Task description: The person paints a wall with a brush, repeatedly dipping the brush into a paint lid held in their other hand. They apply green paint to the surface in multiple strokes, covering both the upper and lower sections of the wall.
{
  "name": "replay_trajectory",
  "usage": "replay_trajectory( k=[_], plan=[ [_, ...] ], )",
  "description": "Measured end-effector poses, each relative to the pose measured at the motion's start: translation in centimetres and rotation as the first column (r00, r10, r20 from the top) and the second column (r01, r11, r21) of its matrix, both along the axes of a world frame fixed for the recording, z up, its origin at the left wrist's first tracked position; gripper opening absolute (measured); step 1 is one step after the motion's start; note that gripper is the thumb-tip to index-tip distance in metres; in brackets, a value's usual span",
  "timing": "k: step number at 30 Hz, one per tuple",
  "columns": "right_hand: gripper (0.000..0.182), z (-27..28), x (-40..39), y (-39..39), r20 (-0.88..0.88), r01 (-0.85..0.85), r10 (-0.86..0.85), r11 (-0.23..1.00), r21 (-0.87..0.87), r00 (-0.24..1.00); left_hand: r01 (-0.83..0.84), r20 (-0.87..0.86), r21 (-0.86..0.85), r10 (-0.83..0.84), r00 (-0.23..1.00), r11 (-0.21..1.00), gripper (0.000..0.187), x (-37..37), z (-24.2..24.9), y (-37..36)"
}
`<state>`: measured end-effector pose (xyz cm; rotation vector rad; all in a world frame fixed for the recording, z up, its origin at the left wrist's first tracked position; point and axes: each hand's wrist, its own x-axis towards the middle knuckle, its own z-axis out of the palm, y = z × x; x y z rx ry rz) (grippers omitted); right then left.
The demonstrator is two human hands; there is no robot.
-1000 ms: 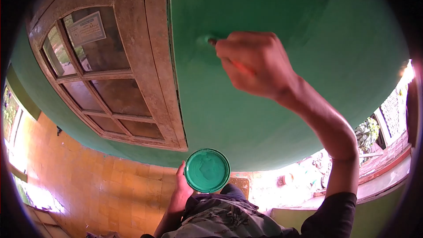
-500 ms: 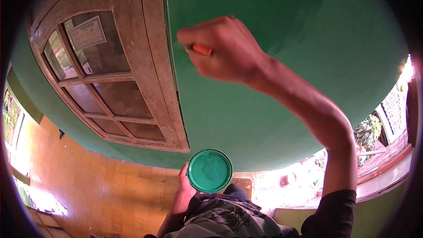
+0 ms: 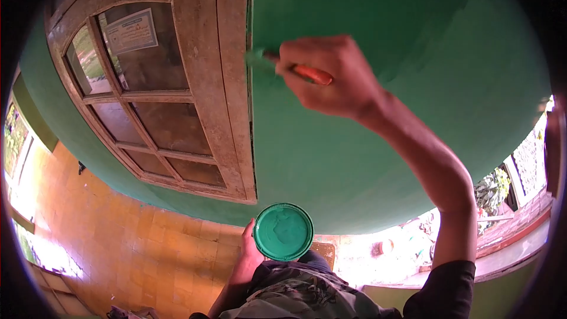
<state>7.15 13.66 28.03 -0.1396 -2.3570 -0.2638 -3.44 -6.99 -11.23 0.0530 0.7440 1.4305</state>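
My right hand [image 3: 333, 77] is closed round a paintbrush with an orange handle [image 3: 314, 75]. The brush's green bristles [image 3: 258, 58], blurred, are at the strip of green wall [image 3: 354, 159] right beside the wooden window frame [image 3: 233, 82]. Low in the view, my left hand [image 3: 250, 245] grips a round tub of green paint [image 3: 283, 231] from its left side, in front of my body. Paint fills the tub's open top; its underside is out of sight, as are most of the left fingers.
A paper notice [image 3: 133, 31] shows in the paned window. Darker green paint [image 3: 354, 0] covers the upper wall, with lighter green below. Orange floor tiles [image 3: 147, 248] lie at lower left. Plants [image 3: 493, 192] and a bright ledge are at right.
The view has shifted, so the window sits further right. My right hand is further right and slightly lower in the picture, and the bristles now show. The left hand still holds the tub.
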Motion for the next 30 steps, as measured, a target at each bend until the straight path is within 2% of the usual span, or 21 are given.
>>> replay_trajectory(
  k=[1,3,4,6,7,9,11,12,14,16,18,19,21,22,23,25,26,27,28,29,30],
  plan=[
    [0.014,1.2,0.4,-0.5,-0.001,0.007,-0.007,1.0,-0.001,1.0,-0.002,0.004,0.024,0.001,1.0,1.0,0.065,-0.1,-0.2,0.3],
    [0.016,2.8,1.5,-1.3,-0.242,0.01,0.107,0.898,0.44,0.964,0.0,0.018,0.04,0.0,1.0,0.999,0.064,-0.1,-0.6,0.3],
    [0.016,2.6,2.3,-1.1,-0.236,0.011,0.103,0.899,0.438,0.966,-0.007,0.026,0.044,0.005,1.0,0.999,0.062,-0.3,-0.8,0.3],
    [0.018,1.8,4.2,-0.7,-0.294,0.101,0.129,0.748,0.656,0.947,-0.012,0.045,0.057,0.01,0.999,0.998,0.06,-0.4,-0.9,0.6],
    [0.02,-0.2,5.3,-0.3,-0.195,0.12,0.04,0.662,0.74,0.98,-0.011,0.052,0.055,0.008,0.999,0.998,0.059,-0.4,-0.9,0.6],
    [0.02,-4.9,7.6,-0.5,0.029,0.049,-0.101,0.688,0.724,0.995,-0.003,0.064,0.054,-0.001,0.998,0.999,0.059,-0.5,-1.5,0.7],
    [0.019,-5.6,10.0,-1.7,0.205,-0.013,-0.067,0.931,0.366,0.976,0.011,0.061,0.065,-0.014,0.998,0.998,0.06,-0.5,-0.8,0.8],
    [0.019,-4.5,11.3,-1.3,0.202,0.001,-0.084,0.925,0.38,0.976,0.014,0.058,0.064,-0.018,0.998,0.998,0.06,-0.4,-0.7,1.0],
    [0.019,-1.3,14.3,-0.7,0.057,0.13,-0.143,0.974,0.184,0.988,0.051,0.041,0.081,-0.055,0.998,0.995,0.063,-0.6,-1.4,1.1],
    [0.019,2.6,16.7,-0.2,-0.103,0.124,-0.101,0.961,0.249,0.99,0.062,0.045,0.053,-0.065,0.997,0.997,0.061,-0.9,-2.3,1.5],
    [0.017,4.9,17.5,-1.1,-0.226,0.221,-0.119,0.836,0.502,0.967,0.061,0.01,0.069,-0.062,0.998,0.996,0.059,-0.9,-2.7,2.0],
    [0.017,4.9,17.7,-1.0,-0.237,0.236,-0.13,0.83,0.505,0.963,0.067,0.004,0.055,-0.068,0.998,0.996,0.058,-0.9,-2.3,2.2],
    [0.015,4.4,18.0,-0.9,-0.374,0.352,-0.1,0.62,0.702,0.922,0.085,0.022,0.031,-0.086,0.996,0.996,0.057,-0.8,-2.6,2.4],
    [0.015,1.7,17.9,-0.9,-0.332,0.431,-0.29,0.732,0.527,0.898,0.095,0.014,0.035,-0.096,0.995,0.995,0.057,-0.7,-2.6,2.6],
    [0.015,-1.4,17.5,-1.2,-0.248,0.517,-0.456,0.789,0.331,0.855,0.096,0.028,0.055,-0.098,0.995,0.994,0.056,-0.6,-2.6,2.8],
    [0.017,-3.4,17.2,-2.6,0.04,0.268,-0.342,0.799,0.539,0.939,0.107,0.032,0.082,-0.11,0.993,0.991,0.056,-0.1,-2.5,3.1],
    [0.017,-3.4,17.5,-2.8,0.03,0.275,-0.347,0.791,0.547,0.937,0.102,0.024,0.092,-0.105,0.994,0.99,0.056,0.2,-2.2,3.2],
    [0.018,-3.3,17.7,-3.0,0.086,0.168,-0.193,0.957,0.237,0.977,0.098,0.015,0.102,-0.1,0.995,0.99,0.055,0.5,-1.9,3.5],
    [0.019,-3.3,18.1,-3.1,0.083,0.035,-0.026,0.994,-0.107,0.996,0.106,0.005,0.108,-0.108,0.994,0.988,0.055,0.7,-1.9,3.7],
    [0.019,-2.5,18.6,-2.3,0.023,0.009,-0.007,0.994,-0.113,1.0,0.118,0.008,0.09,-0.12,0.993,0.989,0.055,0.9,-1.9,3.7],
    [0.019,-1.6,19.3,-0.9,-0.034,0.099,-0.095,0.983,0.158,0.995,0.131,0.012,0.068,-0.132,0.991,0.989,0.054,1.0,-2.0,3.7]
  ],
)
